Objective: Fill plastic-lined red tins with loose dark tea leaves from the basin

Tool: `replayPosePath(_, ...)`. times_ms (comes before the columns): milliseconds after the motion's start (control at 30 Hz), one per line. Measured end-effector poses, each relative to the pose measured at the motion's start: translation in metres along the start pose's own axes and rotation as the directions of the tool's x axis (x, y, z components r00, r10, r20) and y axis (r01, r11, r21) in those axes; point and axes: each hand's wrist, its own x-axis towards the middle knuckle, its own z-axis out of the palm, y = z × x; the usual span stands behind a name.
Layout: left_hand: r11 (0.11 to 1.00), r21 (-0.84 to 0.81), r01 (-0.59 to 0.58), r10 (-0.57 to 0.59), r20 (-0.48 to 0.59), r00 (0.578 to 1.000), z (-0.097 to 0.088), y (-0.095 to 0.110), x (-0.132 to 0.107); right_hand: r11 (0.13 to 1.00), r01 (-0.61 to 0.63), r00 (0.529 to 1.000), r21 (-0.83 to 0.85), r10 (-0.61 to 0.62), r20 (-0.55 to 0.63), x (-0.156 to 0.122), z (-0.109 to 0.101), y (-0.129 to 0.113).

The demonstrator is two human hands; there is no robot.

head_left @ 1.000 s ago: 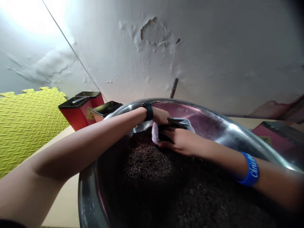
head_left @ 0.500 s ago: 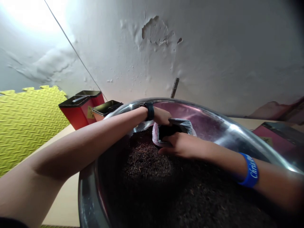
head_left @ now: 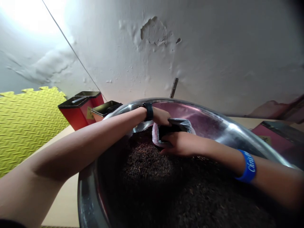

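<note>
A large shiny metal bowl (head_left: 93,190) holds dark, dry, twisted leaves (head_left: 147,161) that look like loose tea. Inside it, toward the far side, is a dark container lined with a clear plastic bag (head_left: 155,134), its mouth facing up toward me. My left hand (head_left: 161,116), with a dark watch band on the wrist, is closed on the container's far left rim; its fingertips are hidden. My right hand (head_left: 180,143), below a blue wristband, grips the near rim, fingers over the mouth and thumb outside. The container's lower part is hidden by my right hand and the leaves.
Red tins (head_left: 76,114) and another open tin (head_left: 106,109) stand left of the bowl on a pale tabletop (head_left: 61,202). A dark red tin (head_left: 273,136) sits at the right. Yellow foam matting (head_left: 28,126) lies at left, and a peeling wall (head_left: 201,63) rises behind.
Both hands keep their hold on the lined container. My right forearm has shifted very slightly; the view has moved a little, with no other clear difference.
</note>
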Motion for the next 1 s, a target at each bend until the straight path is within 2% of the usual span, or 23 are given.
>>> replayPosePath(167, 1.0, 0.018, -0.001, 0.001, 0.009, 1.0, -0.0002, 0.0006, 0.0007, 0.998, -0.035, 0.999, -0.051, 0.035, 0.002, 0.0001, 0.0011, 0.0008)
replayPosePath(400, 1.0, 0.005, 0.007, -0.007, 0.022, 1.0, 0.0008, -0.0007, 0.0018, 0.998, -0.068, 0.996, 0.016, 0.067, 0.066, -0.0002, 0.0006, -0.0025)
replayPosePath(600, 1.0, -0.027, 0.003, -0.002, 0.019, 1.0, 0.0022, -0.0041, 0.004, 0.998, 0.043, 0.993, -0.041, -0.047, -0.107, 0.0027, 0.003, -0.002)
replayPosePath(767, 0.999, -0.042, 0.013, -0.011, 0.035, 0.999, 0.0022, -0.0035, 0.0031, 1.0, -0.001, 1.0, -0.001, 0.001, 0.02, 0.0011, -0.0017, -0.0024)
replayPosePath(1000, 1.0, 0.011, -0.006, 0.006, 0.031, 1.0, 0.0011, -0.0008, 0.0012, 0.995, -0.003, 1.0, -0.098, 0.003, 0.0, 0.0007, -0.0018, -0.0036)
